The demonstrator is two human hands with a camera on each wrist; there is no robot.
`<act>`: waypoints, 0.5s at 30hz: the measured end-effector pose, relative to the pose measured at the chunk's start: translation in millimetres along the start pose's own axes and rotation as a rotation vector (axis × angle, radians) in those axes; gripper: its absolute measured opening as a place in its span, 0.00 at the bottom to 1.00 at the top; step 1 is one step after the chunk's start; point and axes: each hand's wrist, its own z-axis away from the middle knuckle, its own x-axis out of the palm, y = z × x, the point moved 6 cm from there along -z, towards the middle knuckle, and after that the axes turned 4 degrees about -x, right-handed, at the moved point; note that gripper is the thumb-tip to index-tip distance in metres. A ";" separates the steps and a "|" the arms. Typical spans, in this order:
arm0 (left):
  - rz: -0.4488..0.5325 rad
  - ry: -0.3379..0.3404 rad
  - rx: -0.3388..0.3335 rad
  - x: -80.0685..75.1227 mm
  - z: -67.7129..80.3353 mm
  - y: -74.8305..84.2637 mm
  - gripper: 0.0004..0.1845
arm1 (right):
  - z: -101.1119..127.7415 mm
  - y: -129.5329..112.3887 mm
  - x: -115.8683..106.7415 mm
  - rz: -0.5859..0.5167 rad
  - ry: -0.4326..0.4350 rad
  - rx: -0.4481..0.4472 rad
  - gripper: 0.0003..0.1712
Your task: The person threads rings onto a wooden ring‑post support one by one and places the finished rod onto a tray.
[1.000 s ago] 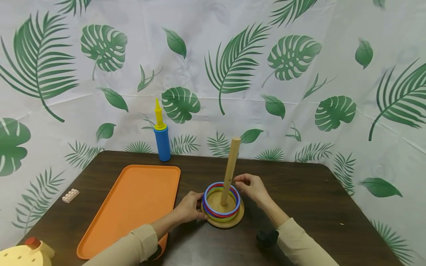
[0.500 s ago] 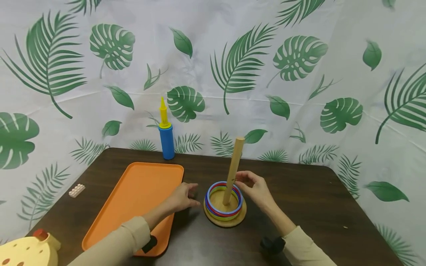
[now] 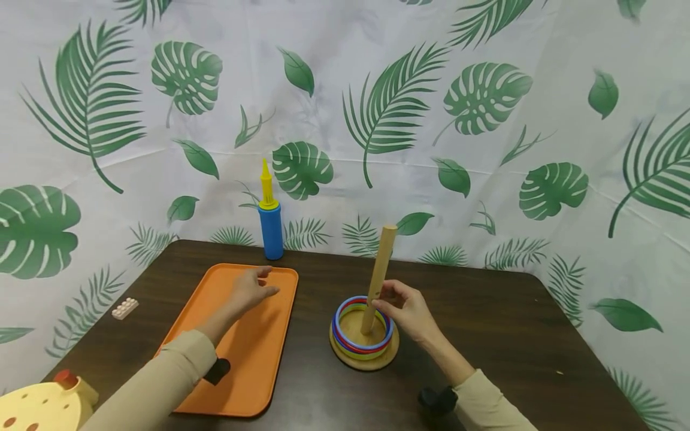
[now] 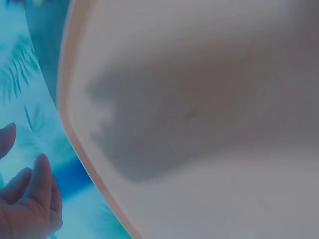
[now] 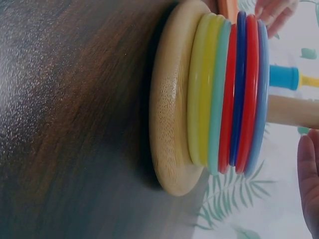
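Observation:
A wooden post (image 3: 381,263) stands tilted on a round wooden base (image 3: 364,363). Around its foot lies a stack of colored rings (image 5: 227,94): yellow, teal, red, dark blue and light blue on top. My right hand (image 3: 411,311) is just right of the post, above the rings, its thumb overlapping the post in the head view. From the right wrist, those fingertips (image 5: 305,144) show right beside the post, not wrapped round it. My left hand (image 3: 247,291) hovers over the far part of the orange tray (image 3: 253,353), fingers loosely bent, holding nothing.
A blue hand pump (image 3: 271,232) with a yellow nozzle stands upright at the table's back edge. A pale pink toy brick (image 3: 125,308) lies left of the tray. A yellow spotted toy (image 3: 43,407) with a red knob sits at the near left corner.
My left hand has let go of the ring stack and moved left and away, over the tray. My right hand has come slightly closer to the post. The rings stay on the base.

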 end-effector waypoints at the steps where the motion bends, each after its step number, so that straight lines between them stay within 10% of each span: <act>1: -0.006 0.005 -0.014 -6.3 -1.3 -4.4 0.30 | 0.3 -0.1 0.1 0.005 0.002 0.000 0.14; 15: -0.226 0.150 -0.145 -77.6 -5.5 -61.6 0.32 | -0.4 -2.5 0.7 0.042 0.022 -0.030 0.10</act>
